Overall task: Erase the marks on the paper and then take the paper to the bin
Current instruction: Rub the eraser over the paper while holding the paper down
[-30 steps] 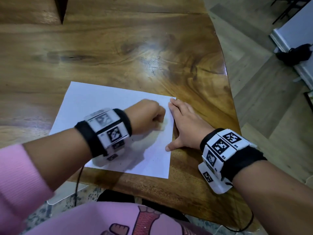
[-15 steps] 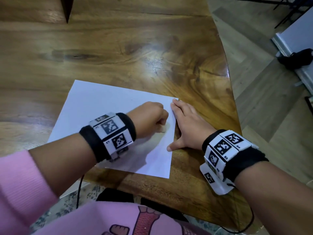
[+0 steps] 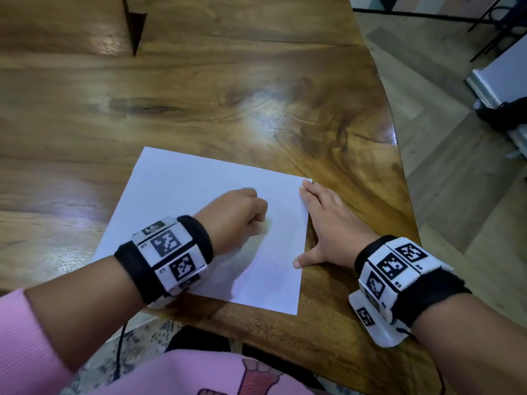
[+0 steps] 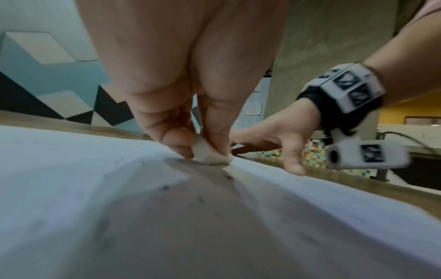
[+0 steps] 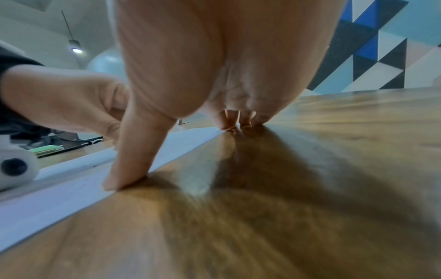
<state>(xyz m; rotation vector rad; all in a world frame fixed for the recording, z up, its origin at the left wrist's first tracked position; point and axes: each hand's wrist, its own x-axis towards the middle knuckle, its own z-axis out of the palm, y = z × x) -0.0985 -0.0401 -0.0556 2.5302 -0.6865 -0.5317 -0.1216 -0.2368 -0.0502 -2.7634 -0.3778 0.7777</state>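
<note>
Paper (image 3: pixel 182 201) lies flat near your edge of the wooden table (image 3: pixel 256 95); your left hand (image 3: pixel 233 215) is fisted on it, your right hand (image 3: pixel 330 223) flat along its right edge. From your left wrist, fingertips pinch a white eraser (image 4: pixel 207 153) against the sheet amid dark crumbs (image 4: pixel 165 187). From your right wrist, your thumb (image 5: pixel 133 160) pins the paper's edge and straight fingers press the wood.

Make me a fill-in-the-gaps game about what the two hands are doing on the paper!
1. The left hand pinches a small white ____ against the paper.
2. The right hand lies ____ along the paper's right edge, fingers straight.
3. The paper lies on a ____ table.
4. Dark ____ are scattered on the paper near the left hand.

Missing words: eraser; flat; wooden; crumbs
</note>
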